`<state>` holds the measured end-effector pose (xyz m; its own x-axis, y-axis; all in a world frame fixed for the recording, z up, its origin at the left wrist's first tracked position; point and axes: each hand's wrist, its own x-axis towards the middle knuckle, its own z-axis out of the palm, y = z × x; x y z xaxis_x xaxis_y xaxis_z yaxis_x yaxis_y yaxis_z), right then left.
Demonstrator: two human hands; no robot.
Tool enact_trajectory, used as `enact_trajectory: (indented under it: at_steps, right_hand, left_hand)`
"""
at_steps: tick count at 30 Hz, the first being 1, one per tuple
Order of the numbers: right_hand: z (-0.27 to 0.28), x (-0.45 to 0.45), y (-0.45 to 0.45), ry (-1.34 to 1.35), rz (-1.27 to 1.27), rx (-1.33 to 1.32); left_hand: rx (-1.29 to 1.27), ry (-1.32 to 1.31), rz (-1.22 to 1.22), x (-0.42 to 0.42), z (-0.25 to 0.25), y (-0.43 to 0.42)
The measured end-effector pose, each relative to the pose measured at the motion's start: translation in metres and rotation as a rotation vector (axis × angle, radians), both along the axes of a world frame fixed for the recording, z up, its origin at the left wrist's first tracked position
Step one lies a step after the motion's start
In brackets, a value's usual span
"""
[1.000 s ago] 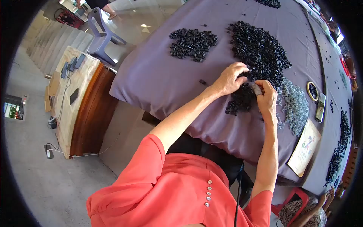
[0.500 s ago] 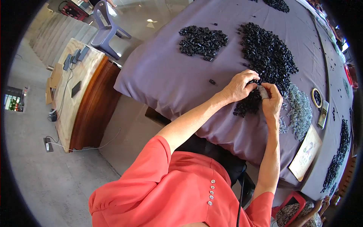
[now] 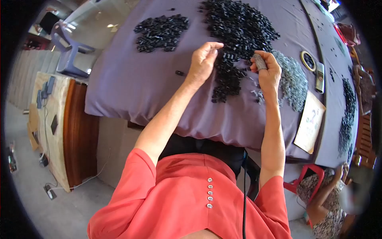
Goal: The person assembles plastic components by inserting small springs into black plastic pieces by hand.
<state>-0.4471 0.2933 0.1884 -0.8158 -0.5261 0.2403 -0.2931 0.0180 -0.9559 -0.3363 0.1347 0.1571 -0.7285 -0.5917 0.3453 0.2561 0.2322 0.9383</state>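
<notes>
- In the head view, with the clock read from its middle, a big heap of small black pieces (image 3: 244, 26) is seen at one o'clock on the purple cloth (image 3: 131, 85).
- A thinner tail of the same black pieces is spread below the heap, between the two hands.
- A smaller black heap (image 3: 161, 34) is seen at eleven o'clock, and one dark bit (image 3: 179, 73) is seen near twelve.
- The left hand (image 3: 203, 63) is held at twelve o'clock, beside the black pieces. Its thumb and pointing finger are bent close; whether a piece is pinched cannot be told.
- The right hand (image 3: 269, 73) is held at two o'clock, by the clear pieces (image 3: 293, 79). One finger is covered by a grey wrap (image 3: 260, 61). The fingers are curled in near the thumb; what is held, if anything, cannot be told.
- A round ring (image 3: 307, 61) is seen at two o'clock, and a paper sheet (image 3: 310, 121) at three.
- A grey chair (image 3: 69, 51) is seen at ten o'clock.
- Another person (image 3: 328, 195) is seen at four o'clock, by a red chair (image 3: 318, 172).
</notes>
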Motion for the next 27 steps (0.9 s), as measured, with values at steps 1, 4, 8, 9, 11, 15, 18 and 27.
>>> enact_trajectory:
  at_steps: [1, 4, 8, 9, 11, 15, 18, 27]
  right_hand:
    - [0.001, -0.003, 0.001, -0.044, -0.008, -0.034]
    - [-0.001, -0.01, 0.005, -0.051, -0.03, -0.035]
    - [0.0, -0.001, 0.002, 0.229, -0.063, 0.117]
    - [0.001, 0.003, -0.001, 0.469, -0.052, 0.134]
    - [0.0, 0.011, -0.008, 0.654, 0.058, 0.15]
    - [-0.004, 0.022, -0.014, 0.728, 0.148, 0.232]
    - [-0.006, 0.019, -0.012, 0.777, 0.117, 0.264]
    - [-0.01, 0.015, -0.01, 0.754, 0.063, 0.309]
  left_hand:
    - [0.019, -0.019, -0.012, 0.0, -0.002, -0.001]
    - [0.025, -0.103, -0.037, 0.003, 0.003, 0.0]
    - [-0.01, -0.13, -0.072, 0.004, 0.003, 0.001]
    - [-0.024, -0.121, -0.085, 0.003, 0.004, 0.001]
    - [-0.079, -0.13, -0.106, 0.004, 0.006, 0.004]
    - [-0.189, -0.051, -0.117, 0.0, 0.003, 0.008]
    - [-0.163, -0.115, -0.194, 0.003, 0.006, 0.008]
    - [-0.335, -0.024, -0.145, 0.002, 0.004, 0.009]
